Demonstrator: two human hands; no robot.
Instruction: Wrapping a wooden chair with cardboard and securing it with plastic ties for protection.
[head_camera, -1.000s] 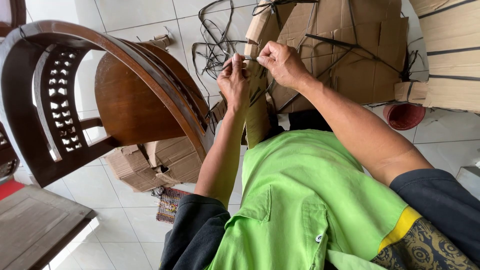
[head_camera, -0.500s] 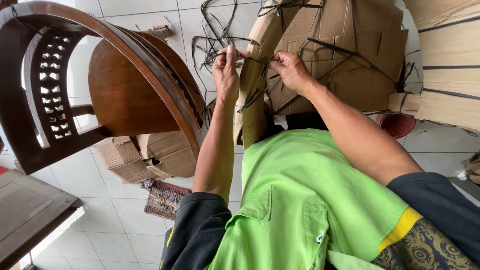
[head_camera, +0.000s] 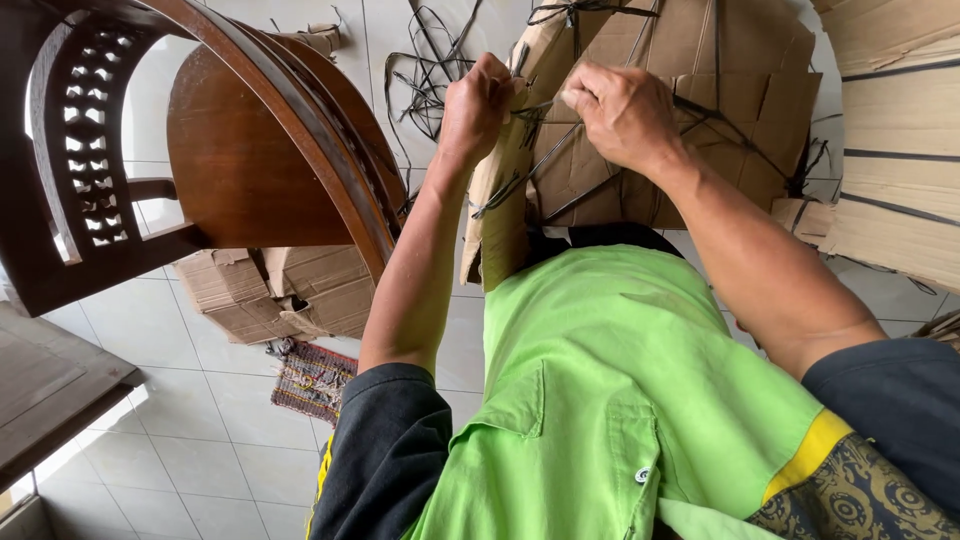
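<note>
- White floor tiles (head_camera: 200, 450) lie under everything, with loose black straps (head_camera: 425, 70) strewn on them.
- Left hand (head_camera: 478, 100) is closed in a fist, pinching a black strap (head_camera: 520, 180) at the edge of the cardboard bundle (head_camera: 700, 60).
- Right hand (head_camera: 622, 112) is curled, fingers gripping the same strap on top of the bundle.
- Bundle rests against the person's green shirt (head_camera: 600, 380), straps crossing it.
- Wooden chair (head_camera: 250, 170) stands to the left; flattened cartons (head_camera: 290, 290) and a small woven mat (head_camera: 312, 378) lie below it.
- Strapped boards (head_camera: 900, 180) are stacked at the right.
</note>
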